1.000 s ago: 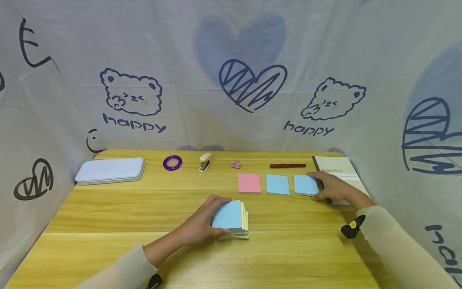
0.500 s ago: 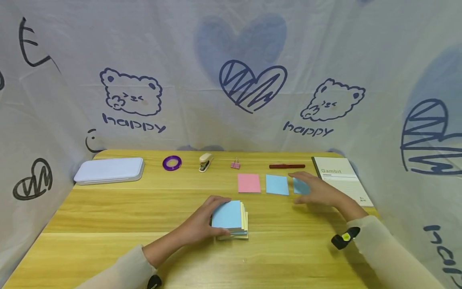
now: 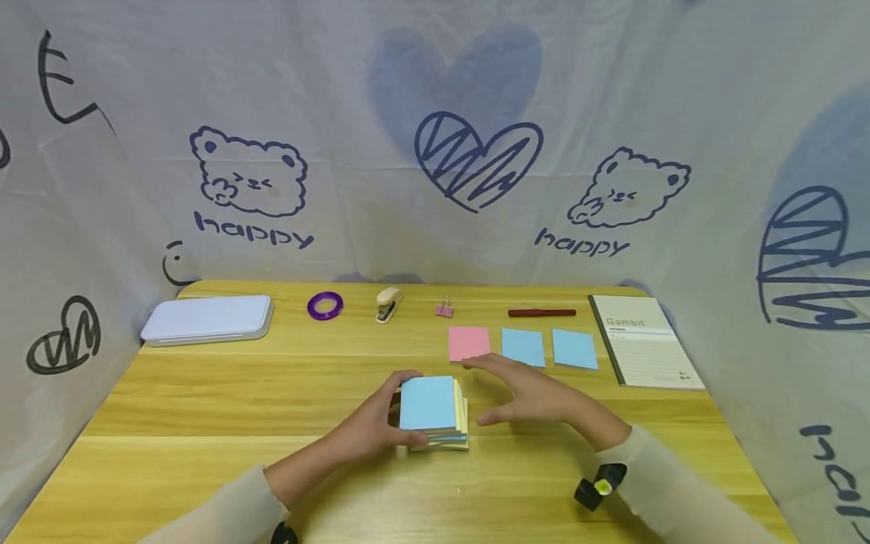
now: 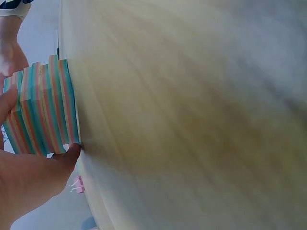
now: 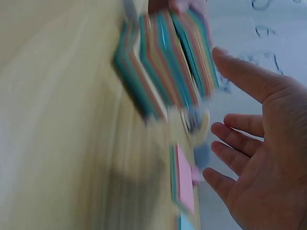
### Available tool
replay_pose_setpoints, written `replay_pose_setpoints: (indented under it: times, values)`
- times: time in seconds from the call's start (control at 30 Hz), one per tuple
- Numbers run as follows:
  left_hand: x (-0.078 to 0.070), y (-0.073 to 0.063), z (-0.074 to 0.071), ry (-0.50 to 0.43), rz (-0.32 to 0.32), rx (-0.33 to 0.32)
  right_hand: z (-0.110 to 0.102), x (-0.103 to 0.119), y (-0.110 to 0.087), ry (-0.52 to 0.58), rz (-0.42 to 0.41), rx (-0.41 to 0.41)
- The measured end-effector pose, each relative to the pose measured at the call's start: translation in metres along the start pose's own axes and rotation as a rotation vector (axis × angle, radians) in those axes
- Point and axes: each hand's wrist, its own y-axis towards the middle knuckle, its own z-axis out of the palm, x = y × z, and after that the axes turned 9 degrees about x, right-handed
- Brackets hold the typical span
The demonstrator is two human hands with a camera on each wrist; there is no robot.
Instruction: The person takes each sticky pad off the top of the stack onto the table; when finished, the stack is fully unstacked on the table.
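A tall stack of sticky note pads, blue on top with yellow edges showing beneath, stands on the table. My left hand grips it from the left, thumb at the near side and fingers at the far side. Striped coloured edges of the pads show in the left wrist view. To the right of the stack is my right hand, its fingers spread and holding nothing. In the head view it partly overlaps a pink pad and a blue pad. Another blue pad lies at the end of that row.
Along the back of the wooden table lie a white case, a purple tape roll, a stapler, a pink binder clip and a dark red pen. At the right is a notebook.
My right hand has moved left from the far-right blue pad toward the stack, leaving that pad and the notebook uncovered. My left hand has stayed at the stack.
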Motion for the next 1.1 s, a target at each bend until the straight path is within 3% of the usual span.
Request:
replay_pose_setpoints:
  times: [0.2, 0.5, 0.63, 0.87, 1.1]
  values:
    - [0.0, 0.001, 0.001, 0.022, 0.03, 0.001, 0.018, 0.023, 0.017, 0.051, -0.057, 0.023]
    - [-0.002, 0.002, 0.0, 0.117, 0.045, -0.007, 0.035, 0.036, 0.025, 0.016, -0.055, -0.086]
    - [-0.001, 0.002, -0.001, 0.119, 0.046, -0.001, 0.035, 0.037, 0.022, 0.048, -0.052, -0.102]
    - [0.0, 0.001, -0.001, 0.141, 0.053, 0.001, 0.027, 0.018, 0.008, 0.177, -0.05, -0.114]
    - [-0.001, 0.002, -0.001, 0.193, 0.056, 0.001, 0.017, -0.02, -0.019, 0.276, 0.033, -0.151]
